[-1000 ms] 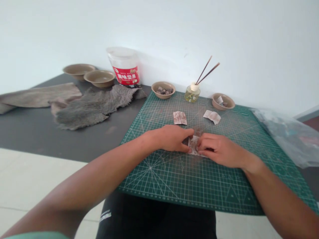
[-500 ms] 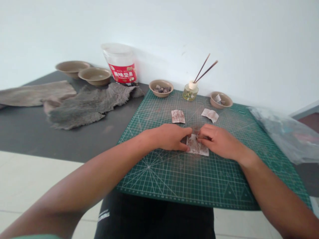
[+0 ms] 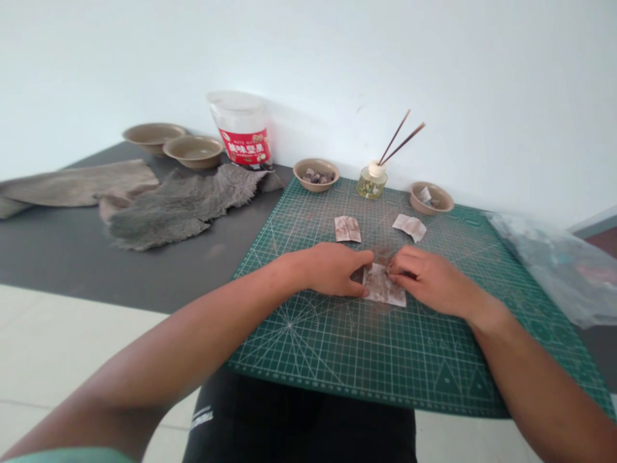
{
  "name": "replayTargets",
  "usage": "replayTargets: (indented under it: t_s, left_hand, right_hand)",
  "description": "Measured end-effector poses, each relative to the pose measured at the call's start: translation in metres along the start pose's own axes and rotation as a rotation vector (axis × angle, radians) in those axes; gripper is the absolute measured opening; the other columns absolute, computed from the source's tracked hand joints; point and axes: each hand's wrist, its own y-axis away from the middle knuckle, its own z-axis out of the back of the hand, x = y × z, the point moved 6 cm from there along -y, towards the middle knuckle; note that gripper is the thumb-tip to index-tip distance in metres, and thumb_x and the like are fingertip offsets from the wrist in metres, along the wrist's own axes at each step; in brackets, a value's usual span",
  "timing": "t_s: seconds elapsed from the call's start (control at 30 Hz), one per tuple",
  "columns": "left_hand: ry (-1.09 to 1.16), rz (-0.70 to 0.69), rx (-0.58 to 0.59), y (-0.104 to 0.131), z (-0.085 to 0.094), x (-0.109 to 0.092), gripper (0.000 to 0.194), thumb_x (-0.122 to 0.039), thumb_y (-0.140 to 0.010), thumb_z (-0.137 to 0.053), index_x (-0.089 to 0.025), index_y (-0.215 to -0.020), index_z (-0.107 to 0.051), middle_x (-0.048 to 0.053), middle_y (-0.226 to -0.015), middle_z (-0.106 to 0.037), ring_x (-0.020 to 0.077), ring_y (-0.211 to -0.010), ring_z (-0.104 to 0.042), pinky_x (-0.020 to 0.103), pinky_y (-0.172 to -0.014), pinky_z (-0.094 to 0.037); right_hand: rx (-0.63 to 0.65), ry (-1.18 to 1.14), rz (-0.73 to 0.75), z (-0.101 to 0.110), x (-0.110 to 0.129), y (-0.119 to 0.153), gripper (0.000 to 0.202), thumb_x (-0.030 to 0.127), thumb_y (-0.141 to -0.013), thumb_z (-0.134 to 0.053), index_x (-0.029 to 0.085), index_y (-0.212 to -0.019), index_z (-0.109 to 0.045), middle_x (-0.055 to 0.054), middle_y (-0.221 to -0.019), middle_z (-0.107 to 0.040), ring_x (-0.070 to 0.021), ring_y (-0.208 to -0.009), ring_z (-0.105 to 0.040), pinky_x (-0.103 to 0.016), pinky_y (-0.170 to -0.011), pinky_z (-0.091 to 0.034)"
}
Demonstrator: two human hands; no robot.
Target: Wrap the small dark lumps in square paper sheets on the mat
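A small whitish sheet of paper (image 3: 384, 290) with brown smudges lies flat on the green cutting mat (image 3: 332, 347). My left hand (image 3: 333, 269) holds it down at its left side, thumb and forefinger parted along that edge. Over the sheet's upper right, my right hand (image 3: 428, 276) is closed in a pinch. Its fingers hide whatever may be between them. Farther back on the mat lie two similar pieces, a brown-stained sheet (image 3: 348, 229) on the left and a paler creased sheet (image 3: 409, 227) on the right. Brown dust surrounds the sheet under my hands.
Along the wall stand a bowl of dark lumps (image 3: 316, 175), a reed diffuser (image 3: 371, 180) and a bowl with paper scraps (image 3: 430, 197). On the left are two tan bowls (image 3: 193, 152), a plastic tub (image 3: 242, 132) and grey cloths (image 3: 168, 209). A clear plastic bag (image 3: 559, 263) lies at right.
The camera view has shifted slightly, so everything sits a little lower and to the right. My right fingers have moved slightly off the sheet's middle, exposing more of it. The left hand keeps its place.
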Motion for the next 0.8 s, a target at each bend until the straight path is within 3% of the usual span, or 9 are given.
replayTargets:
  t_s: [0.23,0.4,0.53,0.67,0.8]
  left_hand:
    - [0.002,-0.003,0.004,0.001,0.000,-0.002,0.038,-0.053,-0.087,-0.056,-0.025,-0.112,-0.052,0.005,-0.097,-0.069,0.0263,-0.086,-0.065,0.032,-0.067,-0.042]
    - [0.010,0.016,0.013,0.001,0.000,0.001,0.038,-0.054,-0.087,-0.057,-0.025,-0.112,-0.052,0.005,-0.096,-0.069,0.0260,-0.084,-0.065,0.031,-0.065,-0.042]
    - [0.012,0.013,0.019,0.001,-0.001,0.000,0.041,-0.055,-0.087,-0.058,-0.025,-0.113,-0.052,0.006,-0.099,-0.069,0.0261,-0.087,-0.065,0.031,-0.066,-0.042]
    - [0.014,0.028,0.010,0.001,-0.001,0.001,0.040,-0.054,-0.087,-0.059,-0.025,-0.113,-0.052,0.005,-0.098,-0.069,0.0255,-0.087,-0.065,0.030,-0.066,-0.041]
    - [0.020,0.027,0.021,0.000,-0.002,0.001,0.042,-0.056,-0.086,-0.059,-0.024,-0.114,-0.052,0.006,-0.098,-0.069,0.0262,-0.087,-0.065,0.031,-0.066,-0.042]
  right_hand:
    - [0.091,-0.082,0.109,-0.012,0.022,-0.001,0.015,0.025,-0.099,-0.054,0.022,-0.089,-0.065,-0.002,-0.096,-0.061,-0.0153,-0.085,-0.061,-0.030,-0.077,-0.045]
    - [0.031,0.007,0.013,-0.006,0.011,-0.002,0.016,0.025,-0.098,-0.055,0.020,-0.084,-0.062,-0.002,-0.089,-0.059,-0.0165,-0.082,-0.060,-0.031,-0.075,-0.045]
    - [0.109,-0.073,0.103,-0.011,0.021,-0.001,0.015,0.024,-0.098,-0.054,0.022,-0.087,-0.064,-0.002,-0.095,-0.061,-0.0153,-0.084,-0.060,-0.029,-0.076,-0.045]
    - [0.006,0.002,0.024,-0.008,0.017,-0.002,0.015,0.022,-0.098,-0.053,0.021,-0.089,-0.064,-0.003,-0.095,-0.061,-0.0170,-0.086,-0.060,-0.031,-0.077,-0.045]
    - [0.113,-0.060,0.069,-0.011,0.016,0.000,0.015,0.025,-0.098,-0.055,0.022,-0.087,-0.064,-0.001,-0.092,-0.061,-0.0156,-0.083,-0.060,-0.030,-0.075,-0.045]
